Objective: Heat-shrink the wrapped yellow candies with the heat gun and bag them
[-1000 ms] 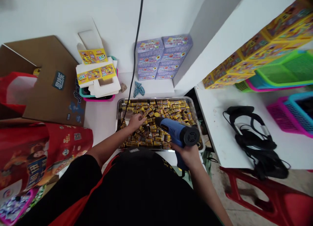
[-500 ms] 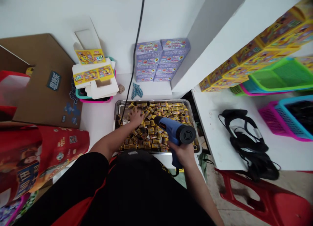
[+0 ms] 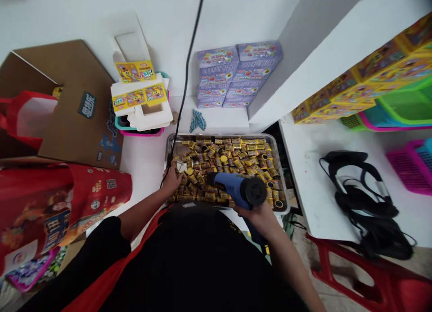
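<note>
A steel tray [image 3: 222, 135] holds a dense layer of small yellow-wrapped candies [image 3: 229, 156]. My left hand [image 3: 172, 181] rests on the candies at the tray's near left corner, fingers apart. My right hand [image 3: 254, 215] grips the handle of a blue heat gun [image 3: 229, 186]. Its black round rear end faces up and right, and its nozzle points left, low over the candies near the tray's front edge. The gun hides part of the tray.
Stacked purple Colorful Beans boxes [image 3: 236, 75] stand behind the tray, and a black cable [image 3: 186, 82] runs down to it. Card packaging [image 3: 140, 96] lies at left, beside brown cardboard [image 3: 79, 114] and a red bag [image 3: 57, 199]. Yellow boxes [image 3: 351, 84] and plastic baskets [image 3: 405, 105] are at right.
My left hand has shifted toward the near left of the tray. The heat gun now sits lower and nearer the tray's front edge. The whole view has swung slightly.
</note>
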Tool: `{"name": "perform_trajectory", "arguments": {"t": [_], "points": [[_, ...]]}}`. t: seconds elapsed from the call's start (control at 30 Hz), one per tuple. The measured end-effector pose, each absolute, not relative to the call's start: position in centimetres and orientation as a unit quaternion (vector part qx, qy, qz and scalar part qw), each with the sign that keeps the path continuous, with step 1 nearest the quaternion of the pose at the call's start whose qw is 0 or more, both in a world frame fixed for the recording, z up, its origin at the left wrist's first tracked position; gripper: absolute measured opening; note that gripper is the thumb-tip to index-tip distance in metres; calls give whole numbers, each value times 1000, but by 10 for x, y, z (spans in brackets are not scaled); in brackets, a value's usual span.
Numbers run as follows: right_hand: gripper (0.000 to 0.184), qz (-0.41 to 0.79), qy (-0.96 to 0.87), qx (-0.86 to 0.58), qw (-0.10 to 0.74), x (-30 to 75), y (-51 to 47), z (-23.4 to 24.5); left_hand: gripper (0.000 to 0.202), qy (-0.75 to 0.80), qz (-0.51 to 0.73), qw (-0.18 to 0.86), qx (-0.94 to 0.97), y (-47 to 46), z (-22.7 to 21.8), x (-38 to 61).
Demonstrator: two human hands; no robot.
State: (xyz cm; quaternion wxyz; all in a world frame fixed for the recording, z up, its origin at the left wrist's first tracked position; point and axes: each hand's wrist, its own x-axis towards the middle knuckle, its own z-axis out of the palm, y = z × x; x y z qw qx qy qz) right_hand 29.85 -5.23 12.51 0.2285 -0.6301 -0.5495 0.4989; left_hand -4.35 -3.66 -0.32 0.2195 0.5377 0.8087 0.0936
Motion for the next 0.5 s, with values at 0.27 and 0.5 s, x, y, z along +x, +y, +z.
{"name": "perform_trajectory", "arguments": {"t": [0.27, 0.5], "points": [[61, 406, -554, -678, 264, 295, -50, 112, 37, 874, 151, 266, 378, 0, -2, 7], [72, 388, -527, -682, 327, 305, -56, 130, 31, 697, 201, 214, 654, -2, 13, 23]]}}
